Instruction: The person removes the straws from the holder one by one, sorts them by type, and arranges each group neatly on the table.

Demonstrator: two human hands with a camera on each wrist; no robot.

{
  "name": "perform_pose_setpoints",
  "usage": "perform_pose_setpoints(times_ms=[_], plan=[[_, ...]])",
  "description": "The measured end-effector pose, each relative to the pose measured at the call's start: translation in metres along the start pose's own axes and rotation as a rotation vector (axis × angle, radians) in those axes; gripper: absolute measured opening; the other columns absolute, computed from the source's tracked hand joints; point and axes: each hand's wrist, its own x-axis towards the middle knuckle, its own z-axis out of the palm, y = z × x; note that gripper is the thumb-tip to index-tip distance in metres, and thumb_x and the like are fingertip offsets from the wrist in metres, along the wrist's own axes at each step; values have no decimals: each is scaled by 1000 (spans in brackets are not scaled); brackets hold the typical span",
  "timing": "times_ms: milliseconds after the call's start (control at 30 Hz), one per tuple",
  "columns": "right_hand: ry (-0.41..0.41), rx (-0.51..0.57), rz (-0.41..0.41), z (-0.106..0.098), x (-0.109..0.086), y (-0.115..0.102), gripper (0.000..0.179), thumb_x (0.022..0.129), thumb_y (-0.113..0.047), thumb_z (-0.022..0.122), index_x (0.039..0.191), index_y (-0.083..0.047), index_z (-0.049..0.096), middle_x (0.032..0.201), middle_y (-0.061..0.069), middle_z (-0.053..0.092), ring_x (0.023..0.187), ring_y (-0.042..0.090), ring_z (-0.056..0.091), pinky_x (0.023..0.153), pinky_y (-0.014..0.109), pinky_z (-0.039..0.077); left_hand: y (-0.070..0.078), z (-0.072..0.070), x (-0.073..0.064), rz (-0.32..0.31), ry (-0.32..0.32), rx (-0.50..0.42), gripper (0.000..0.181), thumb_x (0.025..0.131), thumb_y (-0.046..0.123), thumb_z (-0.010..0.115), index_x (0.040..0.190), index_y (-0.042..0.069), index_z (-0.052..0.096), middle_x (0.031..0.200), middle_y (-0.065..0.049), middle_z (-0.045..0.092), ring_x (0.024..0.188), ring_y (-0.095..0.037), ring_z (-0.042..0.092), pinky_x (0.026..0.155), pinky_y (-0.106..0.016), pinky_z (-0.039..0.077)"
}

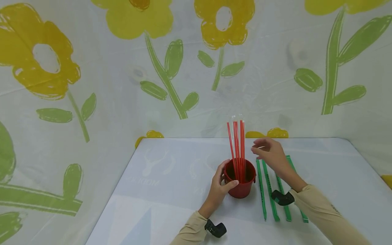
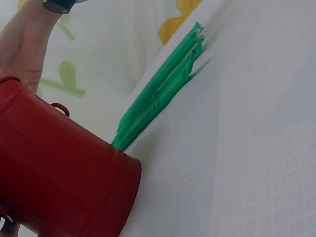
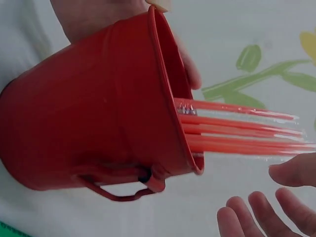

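A small red metal bucket (image 1: 240,191) with side handles stands upright on the table. My left hand (image 1: 218,186) grips it from the left, with the thumb over the near rim and the fingers round the outer side. Several red straws (image 1: 235,143) in clear wrappers stand in the bucket, their upper parts well above the rim. My right hand (image 1: 271,153) hovers right of the straws with loosely bent fingers, holding nothing. In the right wrist view, the fingers (image 3: 264,212) are spread apart, close to the straw tips. Beneath and beside the right forearm lie several slim green wrapped sticks (image 1: 270,190).
The white table (image 1: 171,197) has faint printed marks and a straight back edge. Behind it hangs a flowered cloth (image 1: 263,85), which also covers the left side. Dark wrist cameras (image 1: 282,198) are strapped to both wrists.
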Motion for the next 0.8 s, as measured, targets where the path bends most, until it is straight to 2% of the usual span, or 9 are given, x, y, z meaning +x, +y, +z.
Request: perform_pose_setpoints(times_ms=[67,167,267,333,433,600,800], plan=[[0,18,-5,4,0,-1,38,91,-26,63,117,0,54,111,20,62,93,33,64,69,29,56,-5,0,0,1,6,-5,70,88,25,58,146,1,26,142,-15,41,127,-38,38,100,-56,36],[0,30,-14,8,1,-2,38,91,-25,63,118,0,54,110,21,62,93,32,63,71,32,56,-20,1,1,12,31,-7,68,87,23,59,146,7,29,141,-12,44,126,-36,40,98,-56,38],[5,33,-17,13,2,-3,37,90,-22,64,118,0,54,110,21,62,92,31,63,71,34,56,-36,2,3,17,57,4,66,86,22,59,146,16,31,140,-3,46,125,-28,42,98,-51,40],[13,26,-17,16,4,-2,37,90,-21,64,118,0,54,109,20,63,91,31,63,71,33,56,-41,3,3,19,68,16,65,86,22,59,145,21,33,139,2,46,124,-23,43,98,-47,41],[26,20,-19,21,6,-2,37,90,-20,65,118,1,54,108,20,63,92,31,63,70,30,56,-44,3,4,31,76,23,65,85,23,60,145,20,33,139,4,46,124,-19,43,98,-44,41],[42,13,-21,29,7,-1,37,89,-17,66,119,1,53,106,20,64,93,31,63,71,30,56,-39,4,4,19,78,33,65,86,20,58,145,17,32,140,-1,46,124,-22,43,99,-45,40],[58,35,-39,34,7,-1,32,88,-14,65,115,0,55,102,19,65,90,29,63,68,27,55,-9,1,1,-7,35,18,66,86,20,57,145,10,29,142,-11,43,126,-30,41,101,-51,37]])
